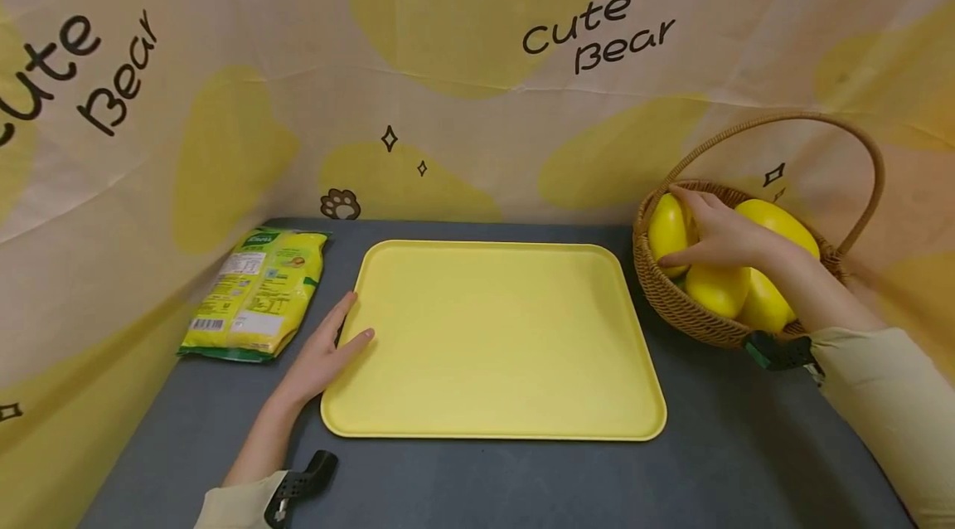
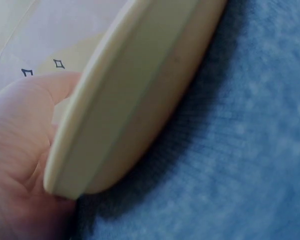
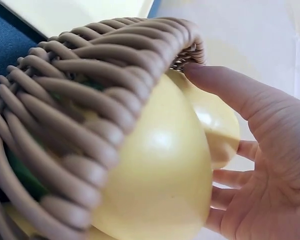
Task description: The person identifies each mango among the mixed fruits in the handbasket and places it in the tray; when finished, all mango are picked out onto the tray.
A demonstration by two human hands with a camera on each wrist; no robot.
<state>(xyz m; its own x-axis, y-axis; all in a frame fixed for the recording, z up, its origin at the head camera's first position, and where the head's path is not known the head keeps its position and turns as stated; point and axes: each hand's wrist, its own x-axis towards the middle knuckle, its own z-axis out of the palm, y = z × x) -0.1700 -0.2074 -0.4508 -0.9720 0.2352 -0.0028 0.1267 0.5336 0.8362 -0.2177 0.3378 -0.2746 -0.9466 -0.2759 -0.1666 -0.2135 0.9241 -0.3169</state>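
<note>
A yellow tray [image 1: 492,338] lies on the dark table. The left hand [image 1: 321,359] rests at its left rim, thumb over the edge; in the left wrist view the hand [image 2: 24,150] is against the tray's side [image 2: 114,100]. At the right, the right hand [image 1: 719,235] reaches into a wicker basket [image 1: 675,309], thumb and fingers around a yellow fruit [image 1: 666,230]. Other yellow fruits [image 1: 718,288] lie beneath and beside it. In the right wrist view the hand [image 3: 270,140] curves round a fruit [image 3: 217,125] behind a nearer one [image 3: 160,160].
A yellow and green packet [image 1: 261,293] lies left of the tray. Patterned cloth [image 1: 462,81] hangs behind the table. The basket's tall handle [image 1: 873,172] arches above the fruits.
</note>
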